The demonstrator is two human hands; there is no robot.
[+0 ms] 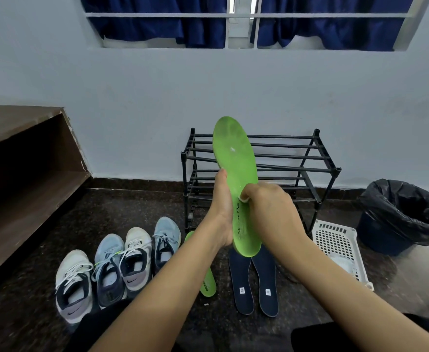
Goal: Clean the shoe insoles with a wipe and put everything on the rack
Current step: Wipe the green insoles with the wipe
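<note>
Left hand [222,207] grips the upright green insole [236,174] (toe up); right hand [269,209] pinches a wipe [243,198] against it.

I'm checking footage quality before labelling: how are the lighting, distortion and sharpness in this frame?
Head view: soft, even light with no glare or hard shadows; wide-angle bending curves the window bars and the shelf at the left edge; the green insole, left hand and right hand look sharp; the basket and bin at the right edge look slightly smeared.
</note>
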